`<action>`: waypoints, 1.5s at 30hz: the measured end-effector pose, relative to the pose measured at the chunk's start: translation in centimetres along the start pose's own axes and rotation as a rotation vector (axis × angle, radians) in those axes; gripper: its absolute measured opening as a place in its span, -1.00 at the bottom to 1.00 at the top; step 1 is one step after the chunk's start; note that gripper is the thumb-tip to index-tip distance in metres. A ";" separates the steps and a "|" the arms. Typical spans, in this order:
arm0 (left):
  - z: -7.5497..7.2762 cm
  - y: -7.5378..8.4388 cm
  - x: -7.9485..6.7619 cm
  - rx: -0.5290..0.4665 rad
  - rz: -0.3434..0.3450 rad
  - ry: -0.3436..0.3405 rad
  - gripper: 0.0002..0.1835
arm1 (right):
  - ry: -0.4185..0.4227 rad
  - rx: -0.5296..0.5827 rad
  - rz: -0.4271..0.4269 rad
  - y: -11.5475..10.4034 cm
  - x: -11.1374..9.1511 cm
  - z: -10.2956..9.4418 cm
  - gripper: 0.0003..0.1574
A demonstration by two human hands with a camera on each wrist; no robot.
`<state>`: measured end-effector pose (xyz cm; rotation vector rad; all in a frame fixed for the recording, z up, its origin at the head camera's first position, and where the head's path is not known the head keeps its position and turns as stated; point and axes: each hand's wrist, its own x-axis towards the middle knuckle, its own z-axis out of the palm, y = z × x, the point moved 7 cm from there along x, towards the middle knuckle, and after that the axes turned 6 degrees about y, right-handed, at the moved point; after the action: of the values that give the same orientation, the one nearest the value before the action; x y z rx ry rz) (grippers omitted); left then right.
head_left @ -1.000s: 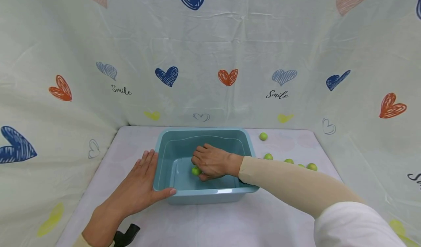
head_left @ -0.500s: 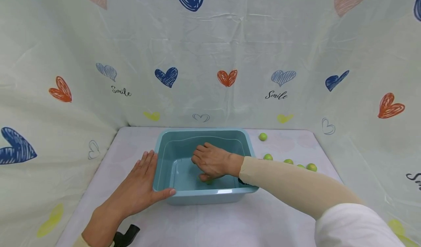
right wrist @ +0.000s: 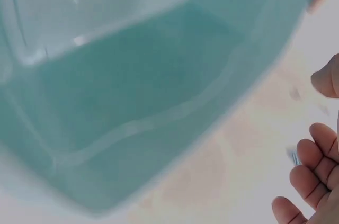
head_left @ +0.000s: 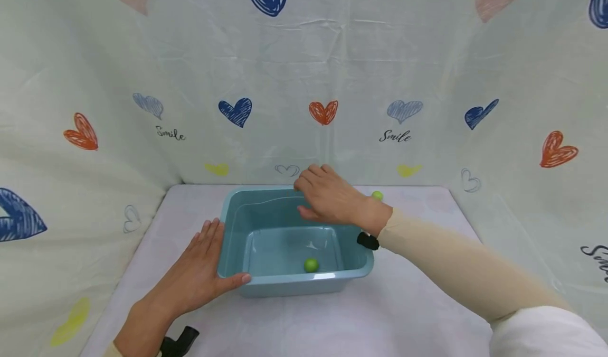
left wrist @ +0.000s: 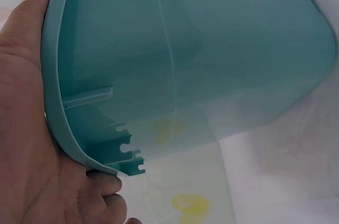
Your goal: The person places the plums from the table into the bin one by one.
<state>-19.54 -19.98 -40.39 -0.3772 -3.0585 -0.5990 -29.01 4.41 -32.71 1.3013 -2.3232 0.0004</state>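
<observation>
A blue-green plastic basin [head_left: 294, 279] stands on the table, and one small round green fruit, like a lime [head_left: 311, 265], lies on its floor near the front wall. My left hand [head_left: 195, 272] rests against the basin's left front corner, fingers straight along the side and thumb on the front rim. In the left wrist view the palm lies along the basin rim [left wrist: 50, 49]. Above the basin's back right part hovers my right hand [head_left: 332, 196], holding nothing. Its fingers [right wrist: 310, 181] are loosely bent and apart from the thumb in the right wrist view.
Another green fruit [head_left: 377, 195] sits on the table behind my right wrist; my right forearm covers the table's right part. A white cloth [head_left: 304, 320] covers the table. Behind it hangs a pale curtain [head_left: 280, 61] printed with hearts.
My right hand has let go of the green fruit inside the basin and risen out, back and to the right. The fruit now lies visible on the basin floor. My left hand stays put.
</observation>
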 end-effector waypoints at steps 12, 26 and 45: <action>0.0 -0.1 -0.1 -0.003 0.003 -0.003 0.46 | 0.021 -0.052 0.348 9.4 -7.5 -3.4 -0.57; 0.2 -0.1 0.0 0.000 -0.006 -0.010 0.49 | -0.168 -0.086 0.547 12.1 -19.4 4.8 -0.40; 0.2 -0.1 -0.1 -0.010 -0.012 -0.012 0.46 | -0.305 -0.064 0.537 10.9 -25.2 11.8 -0.25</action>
<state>-19.48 -20.01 -40.59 -0.3639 -3.0728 -0.6158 -31.56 28.00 -50.84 0.6467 -2.8400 -0.1028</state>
